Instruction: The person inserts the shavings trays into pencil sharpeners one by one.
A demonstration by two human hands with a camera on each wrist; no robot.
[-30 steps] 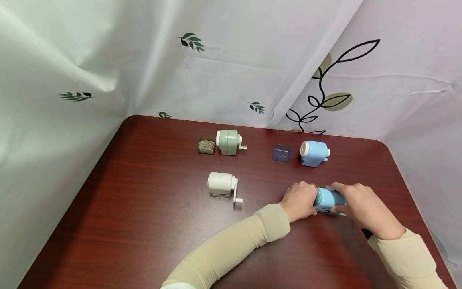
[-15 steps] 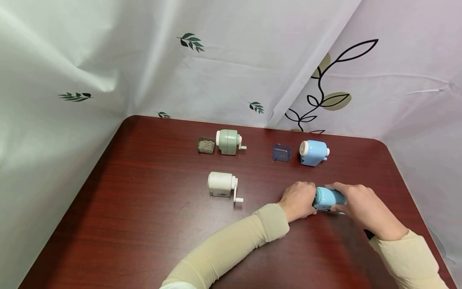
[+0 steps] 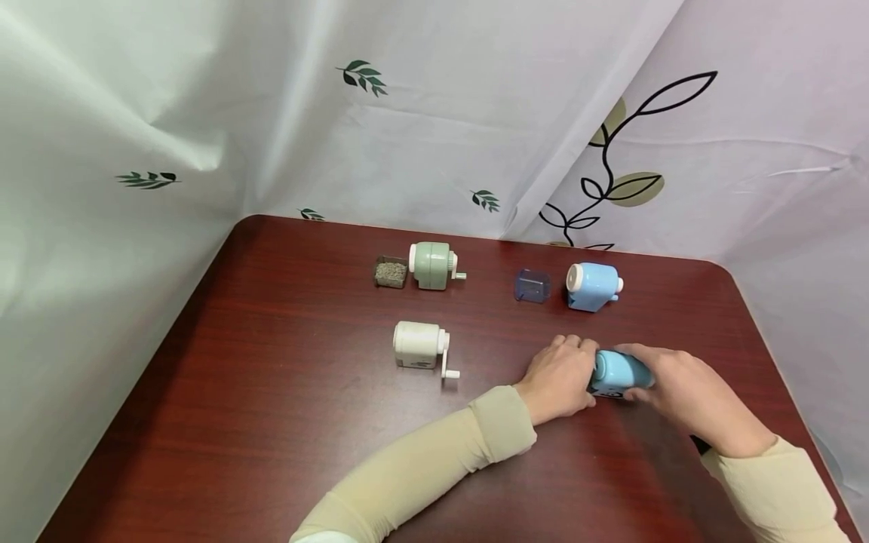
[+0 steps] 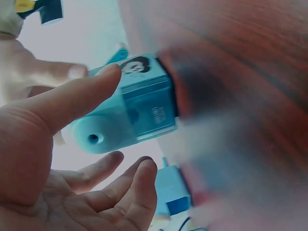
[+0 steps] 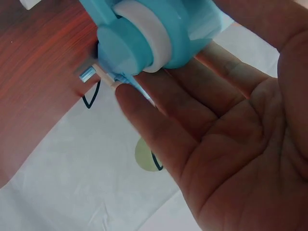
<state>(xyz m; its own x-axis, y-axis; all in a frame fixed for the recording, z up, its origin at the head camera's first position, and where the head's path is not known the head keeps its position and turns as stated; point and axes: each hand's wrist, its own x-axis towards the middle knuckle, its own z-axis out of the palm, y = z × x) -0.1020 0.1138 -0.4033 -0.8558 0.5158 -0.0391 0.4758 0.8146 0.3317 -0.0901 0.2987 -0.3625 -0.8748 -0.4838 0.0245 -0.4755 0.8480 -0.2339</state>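
Observation:
My right hand (image 3: 689, 392) grips a turquoise pencil sharpener (image 3: 623, 369) by its crank end, standing near the table's right side. In the right wrist view its fingers lie along the far side of the body, past the white ring, with the crank handle (image 5: 91, 72) beyond them. The left hand (image 3: 558, 378) is around the sharpener's front end. From the left wrist, the thumb overlaps the printed side, while the half-bent fingers (image 4: 139, 187) are apart from the body. The pencil hole faces that palm, and the translucent shavings drawer (image 4: 151, 113) sits in the base.
A light blue sharpener (image 3: 592, 286) stands behind the hands, a blue clear drawer (image 3: 532, 286) beside it. Farther left are a green sharpener (image 3: 431, 265), a drawer of shavings (image 3: 390, 272) and a cream sharpener (image 3: 416, 345). A white curtain (image 3: 421, 136) hangs behind the table.
The left forearm has drawn back slightly toward the left and the left hand's knuckles have risen a little. The right hand keeps its grip on the turquoise sharpener; the other sharpeners are unmoved.

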